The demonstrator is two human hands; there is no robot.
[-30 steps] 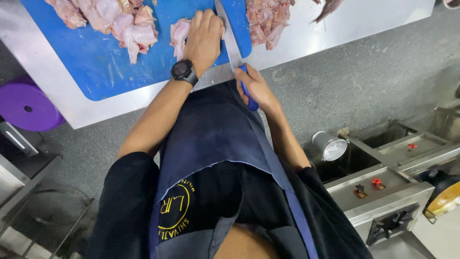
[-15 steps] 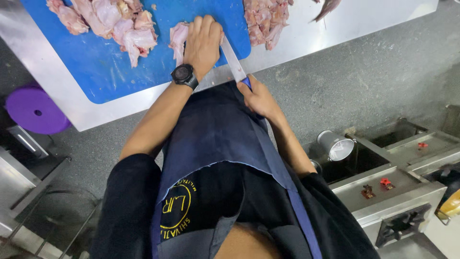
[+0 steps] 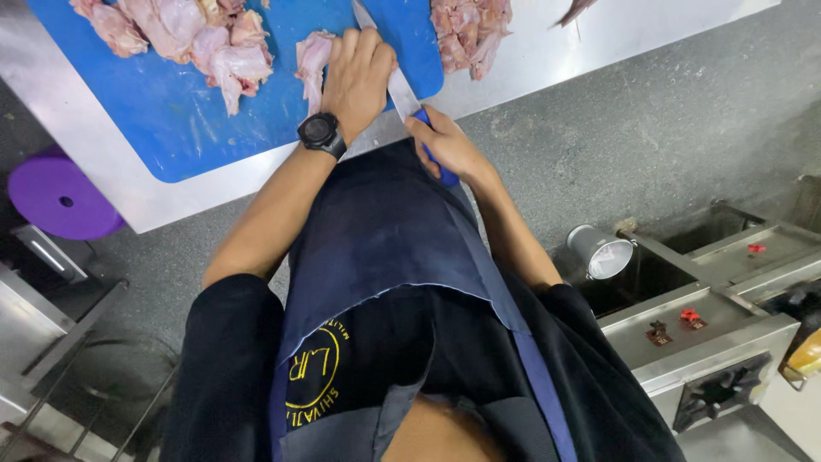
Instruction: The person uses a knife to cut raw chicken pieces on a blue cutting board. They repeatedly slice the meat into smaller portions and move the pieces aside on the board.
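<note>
My left hand, with a black watch on the wrist, presses down on a piece of raw chicken on the blue cutting board. My right hand grips the blue handle of a knife. Its blade runs up past my left hand's fingers, beside the held piece. More raw chicken pieces lie on the board's left part.
A second pile of raw chicken lies on the steel table right of the board. A purple round stool stands at the left. A steel cup and a metal stove unit are at the right.
The view has shifted slightly. The knife blade has swung from near upright to slanted, and my right hand has moved a little closer to the left hand.
</note>
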